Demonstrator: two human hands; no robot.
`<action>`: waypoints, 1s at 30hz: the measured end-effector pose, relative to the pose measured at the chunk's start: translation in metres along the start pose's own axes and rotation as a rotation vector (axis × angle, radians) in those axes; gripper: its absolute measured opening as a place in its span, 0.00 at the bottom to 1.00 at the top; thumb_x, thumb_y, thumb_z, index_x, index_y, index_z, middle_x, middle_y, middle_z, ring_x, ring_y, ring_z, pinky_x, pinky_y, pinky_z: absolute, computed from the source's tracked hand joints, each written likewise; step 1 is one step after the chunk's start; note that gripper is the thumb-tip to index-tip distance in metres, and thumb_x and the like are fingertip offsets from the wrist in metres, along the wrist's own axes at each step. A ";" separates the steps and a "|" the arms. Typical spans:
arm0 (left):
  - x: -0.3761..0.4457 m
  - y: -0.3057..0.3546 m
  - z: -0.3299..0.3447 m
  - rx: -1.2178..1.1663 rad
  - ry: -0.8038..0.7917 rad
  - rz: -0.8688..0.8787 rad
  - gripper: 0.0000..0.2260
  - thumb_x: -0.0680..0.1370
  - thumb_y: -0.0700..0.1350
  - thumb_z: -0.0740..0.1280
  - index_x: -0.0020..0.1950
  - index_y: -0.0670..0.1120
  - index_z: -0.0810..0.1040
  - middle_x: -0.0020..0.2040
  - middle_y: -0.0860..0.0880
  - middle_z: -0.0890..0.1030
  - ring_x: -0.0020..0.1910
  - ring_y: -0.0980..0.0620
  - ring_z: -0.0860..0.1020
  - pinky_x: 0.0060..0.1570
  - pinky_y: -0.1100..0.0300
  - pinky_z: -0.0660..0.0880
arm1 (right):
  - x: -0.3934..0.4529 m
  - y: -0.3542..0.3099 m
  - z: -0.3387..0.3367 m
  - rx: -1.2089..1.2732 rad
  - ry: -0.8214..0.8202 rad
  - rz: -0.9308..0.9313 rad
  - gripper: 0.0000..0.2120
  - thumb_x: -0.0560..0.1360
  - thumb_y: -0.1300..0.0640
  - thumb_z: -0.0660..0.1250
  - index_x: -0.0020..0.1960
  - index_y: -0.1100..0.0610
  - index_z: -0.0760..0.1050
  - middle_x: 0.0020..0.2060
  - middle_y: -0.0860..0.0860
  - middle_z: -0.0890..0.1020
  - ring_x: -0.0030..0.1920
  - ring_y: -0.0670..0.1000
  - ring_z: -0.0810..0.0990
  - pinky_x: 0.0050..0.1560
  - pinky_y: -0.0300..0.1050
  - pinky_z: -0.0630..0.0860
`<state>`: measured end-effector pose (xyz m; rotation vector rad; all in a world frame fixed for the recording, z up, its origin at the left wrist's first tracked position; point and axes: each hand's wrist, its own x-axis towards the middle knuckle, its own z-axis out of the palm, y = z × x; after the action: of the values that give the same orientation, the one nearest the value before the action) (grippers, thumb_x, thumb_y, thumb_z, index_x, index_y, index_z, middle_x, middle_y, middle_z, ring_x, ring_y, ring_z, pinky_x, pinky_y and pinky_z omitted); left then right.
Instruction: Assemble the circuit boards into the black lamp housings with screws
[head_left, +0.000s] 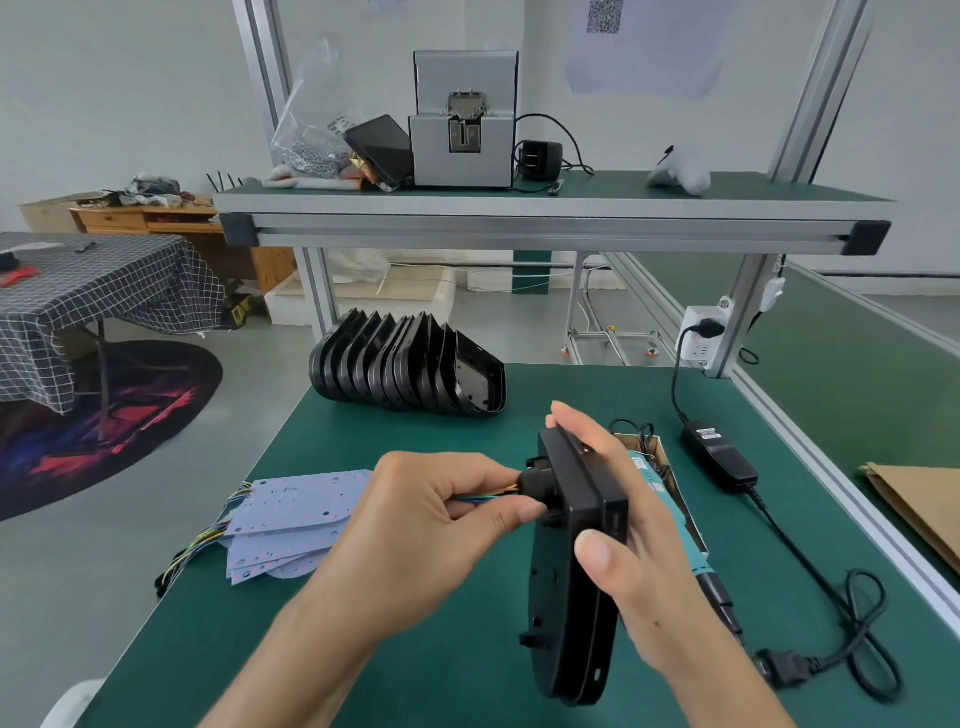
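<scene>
Right hand (618, 525) grips upright black lamp housing (574, 566), left hand (415, 519) pinches its wire connector (532, 486); no legible labels.

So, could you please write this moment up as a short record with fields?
left hand: left hand pinches the black plug with coloured wires at the housing's side
right hand: right hand grips the black housing on edge above the green table
spare housings: row of housings at the table's far edge
boards: pile of boards on the left
screwdriver: electric screwdriver lying behind the right hand
</scene>
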<state>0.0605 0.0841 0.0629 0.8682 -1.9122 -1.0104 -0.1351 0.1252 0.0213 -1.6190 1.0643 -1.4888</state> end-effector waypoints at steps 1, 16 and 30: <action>0.001 -0.001 0.001 -0.011 -0.001 -0.016 0.11 0.72 0.62 0.72 0.51 0.62 0.87 0.44 0.49 0.88 0.39 0.51 0.79 0.45 0.39 0.81 | -0.001 0.004 -0.001 0.014 -0.005 0.009 0.45 0.72 0.24 0.68 0.81 0.45 0.64 0.71 0.52 0.74 0.70 0.54 0.75 0.66 0.40 0.74; -0.004 -0.024 0.047 0.665 0.260 0.161 0.02 0.72 0.49 0.69 0.41 0.52 0.80 0.34 0.54 0.79 0.32 0.50 0.74 0.30 0.51 0.74 | -0.008 0.004 0.005 -0.565 0.236 0.210 0.17 0.72 0.30 0.65 0.52 0.40 0.78 0.39 0.39 0.84 0.39 0.43 0.80 0.35 0.32 0.72; -0.004 -0.047 0.081 0.541 0.299 0.104 0.04 0.74 0.48 0.67 0.41 0.51 0.81 0.30 0.50 0.73 0.29 0.47 0.70 0.28 0.51 0.73 | -0.009 0.016 -0.011 -0.934 0.126 0.279 0.18 0.78 0.33 0.54 0.44 0.47 0.65 0.38 0.44 0.77 0.41 0.50 0.77 0.43 0.49 0.75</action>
<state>0.0013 0.0931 -0.0091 1.1324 -1.9662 -0.2706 -0.1482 0.1273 0.0040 -1.8390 2.1661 -0.9393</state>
